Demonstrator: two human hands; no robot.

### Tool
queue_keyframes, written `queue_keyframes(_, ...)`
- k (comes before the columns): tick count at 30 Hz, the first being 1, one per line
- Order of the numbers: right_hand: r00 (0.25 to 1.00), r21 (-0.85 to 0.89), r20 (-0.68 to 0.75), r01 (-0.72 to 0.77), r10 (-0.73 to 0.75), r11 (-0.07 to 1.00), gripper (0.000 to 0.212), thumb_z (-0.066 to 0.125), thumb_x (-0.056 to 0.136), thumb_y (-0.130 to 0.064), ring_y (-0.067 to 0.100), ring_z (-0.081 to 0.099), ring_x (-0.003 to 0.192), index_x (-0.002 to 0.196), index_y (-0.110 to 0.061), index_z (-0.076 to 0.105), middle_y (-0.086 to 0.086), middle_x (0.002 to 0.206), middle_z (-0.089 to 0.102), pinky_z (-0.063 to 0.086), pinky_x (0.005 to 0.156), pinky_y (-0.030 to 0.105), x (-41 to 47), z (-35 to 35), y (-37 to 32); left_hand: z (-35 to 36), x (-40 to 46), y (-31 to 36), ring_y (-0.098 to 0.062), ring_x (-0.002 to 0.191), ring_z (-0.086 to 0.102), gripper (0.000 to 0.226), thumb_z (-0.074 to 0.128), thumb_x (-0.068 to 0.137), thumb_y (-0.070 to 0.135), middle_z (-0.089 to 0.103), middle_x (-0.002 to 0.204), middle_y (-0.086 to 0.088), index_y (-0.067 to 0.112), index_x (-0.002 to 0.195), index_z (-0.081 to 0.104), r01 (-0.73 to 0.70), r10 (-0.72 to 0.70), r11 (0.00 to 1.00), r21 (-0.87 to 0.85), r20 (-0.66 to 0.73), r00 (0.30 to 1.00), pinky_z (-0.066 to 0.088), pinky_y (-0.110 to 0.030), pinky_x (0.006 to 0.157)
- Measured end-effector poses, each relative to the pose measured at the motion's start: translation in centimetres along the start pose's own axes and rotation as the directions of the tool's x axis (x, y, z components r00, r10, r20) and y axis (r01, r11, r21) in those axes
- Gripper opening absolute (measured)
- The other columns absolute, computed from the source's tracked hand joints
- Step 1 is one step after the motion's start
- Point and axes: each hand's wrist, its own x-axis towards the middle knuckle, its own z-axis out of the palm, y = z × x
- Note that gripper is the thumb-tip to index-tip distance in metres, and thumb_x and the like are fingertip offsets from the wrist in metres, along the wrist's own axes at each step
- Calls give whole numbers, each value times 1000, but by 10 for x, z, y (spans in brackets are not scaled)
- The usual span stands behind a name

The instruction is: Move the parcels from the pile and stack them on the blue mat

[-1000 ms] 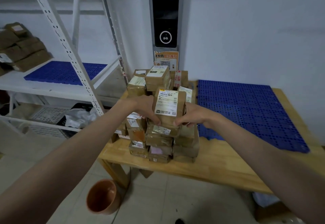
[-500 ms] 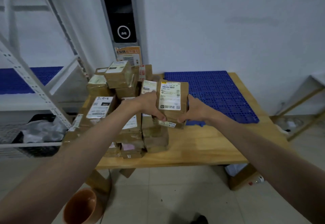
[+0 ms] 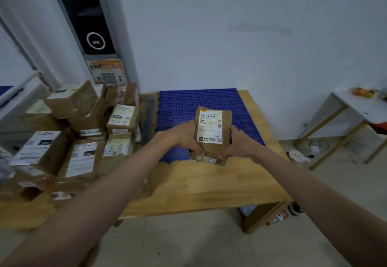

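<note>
Both my hands hold two brown parcels together above the front edge of the blue mat. The upper parcel stands on end with its white label facing me, on a flatter parcel beneath it. My left hand grips their left side and my right hand grips the right side. The pile of brown parcels sits on the left part of the wooden table. No parcel lies on the mat.
A dark tall panel and an orange poster stand against the wall behind the pile. A small white side table stands at the right. Bottles lie on the floor by the table's right leg.
My hands have carried the two parcels rightward, away from the pile, to over the mat's front edge. The view has swung right with them.
</note>
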Motion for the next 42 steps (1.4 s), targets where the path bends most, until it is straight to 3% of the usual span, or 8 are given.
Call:
queue_keyframes(7, 998, -6, 49, -45, 45, 999, 110, 87, 65, -11, 30, 40, 130, 150, -14, 16, 10, 142, 39, 42, 105, 47, 23, -47, 63, 35, 63, 47, -22, 121, 49, 100, 89, 59, 47, 47, 130, -2, 20, 141, 39, 22, -23, 1000, 14, 52, 998, 44, -41, 102)
queue_keyframes(12, 995, -5, 64, -72, 72, 997, 101, 85, 66, -11, 30, 43, 127, 147, -13, 23, 10, 139, 42, 44, 104, 46, 54, -69, 90, 40, 104, 57, -20, 118, 50, 98, 89, 57, 49, 48, 127, 0, 21, 139, 41, 59, -58, 998, -2, 70, 996, 46, -40, 101)
queue_keyframes(16, 993, -8, 76, -85, 85, 996, 101, 85, 68, -12, 31, 43, 128, 147, -11, 23, 12, 142, 40, 44, 104, 47, 93, -83, 103, 38, 147, 53, -21, 118, 53, 98, 88, 57, 49, 53, 127, -1, 17, 138, 42, 61, -59, 998, -16, 95, 994, 48, -41, 98)
queue_keyframes(25, 992, -37, 49, -112, 114, 993, 97, 83, 73, -24, 29, 39, 133, 148, -11, 24, 10, 143, 42, 41, 105, 49, 196, -114, 123, 30, 258, 31, -22, 125, 42, 97, 88, 65, 40, 43, 133, -4, 15, 142, 33, 58, -45, 992, -114, 118, 992, 39, -36, 104)
queue_keyframes(29, 986, -20, 34, -162, 163, 987, 101, 85, 66, -14, 30, 45, 127, 148, -10, 26, 13, 141, 43, 45, 102, 48, 235, -129, 131, 27, 301, 26, -24, 131, 39, 101, 88, 66, 36, 41, 140, -4, 15, 146, 30, 58, -39, 989, -135, 140, 989, 38, -46, 107)
queue_keyframes(42, 988, -23, 37, -151, 152, 988, 91, 87, 55, -9, 26, 52, 117, 135, -12, 44, 9, 126, 56, 50, 96, 44, 372, -189, 157, 2, 438, 11, -26, 128, 37, 108, 87, 64, 35, 39, 139, -8, 13, 148, 24, 175, -164, 972, -157, 79, 983, 40, -46, 104)
